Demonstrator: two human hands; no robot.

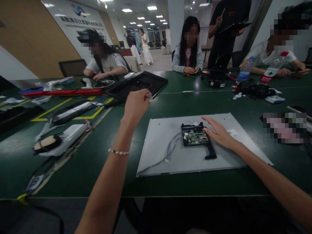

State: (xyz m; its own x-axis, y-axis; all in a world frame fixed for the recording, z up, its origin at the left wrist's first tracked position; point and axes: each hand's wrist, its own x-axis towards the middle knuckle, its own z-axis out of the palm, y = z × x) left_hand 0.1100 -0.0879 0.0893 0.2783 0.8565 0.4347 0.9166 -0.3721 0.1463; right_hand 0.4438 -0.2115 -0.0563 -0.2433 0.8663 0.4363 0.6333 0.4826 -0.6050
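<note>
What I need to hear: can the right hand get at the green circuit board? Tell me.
Probably yes: the right hand is open just beside the green circuit board, whose face looks largely uncovered, and the grey cable runs off on the side opposite that hand.

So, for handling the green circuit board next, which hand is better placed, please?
Likely the right hand: open, beside the green circuit board, over the grey panel. The left hand is raised farther off, near the black plastic shell, apparently with a small pale item in its grip.
</note>
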